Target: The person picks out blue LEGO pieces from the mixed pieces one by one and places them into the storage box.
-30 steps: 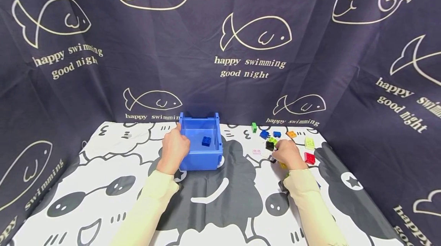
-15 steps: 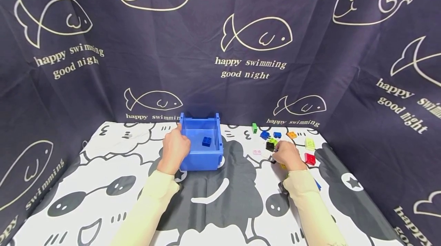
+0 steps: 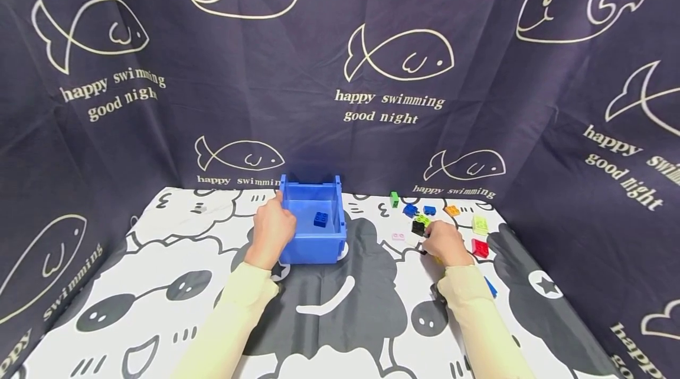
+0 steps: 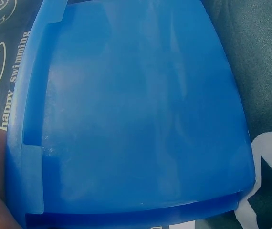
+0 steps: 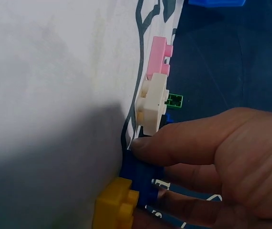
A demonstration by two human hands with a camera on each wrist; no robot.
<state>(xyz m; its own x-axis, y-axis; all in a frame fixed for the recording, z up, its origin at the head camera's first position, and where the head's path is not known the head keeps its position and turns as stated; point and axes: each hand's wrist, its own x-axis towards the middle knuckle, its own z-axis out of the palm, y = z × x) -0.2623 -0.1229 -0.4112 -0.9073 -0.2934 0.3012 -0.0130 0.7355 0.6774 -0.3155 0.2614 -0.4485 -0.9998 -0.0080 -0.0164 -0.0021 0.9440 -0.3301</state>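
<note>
My left hand (image 3: 273, 228) grips the left wall of an open blue box (image 3: 311, 250); the box's outer side fills the left wrist view. A dark blue building brick (image 3: 320, 219) lies inside it. To the right, my right hand (image 3: 446, 243) is down among scattered bricks. In the right wrist view, its thumb and fingers pinch a dark blue brick (image 5: 143, 174), partly in shadow. A yellow brick (image 5: 109, 205) lies beside that one. Beyond the thumb are a white brick (image 5: 155, 105) and a pink brick (image 5: 156, 57).
Around the right hand lie a black brick (image 3: 418, 228), lime brick (image 3: 423, 219), red brick (image 3: 480, 248), pale yellow-green brick (image 3: 480, 225), orange brick (image 3: 452, 210) and green brick (image 3: 394, 199). A blue piece (image 3: 490, 287) shows beside the right sleeve. A dark fish-print curtain (image 3: 372, 149) hangs behind.
The head view has shifted slightly, so everything sits a little further right and down. Both hands keep nearly the same places; the right sleeve uncovers more of the blue piece beside it.
</note>
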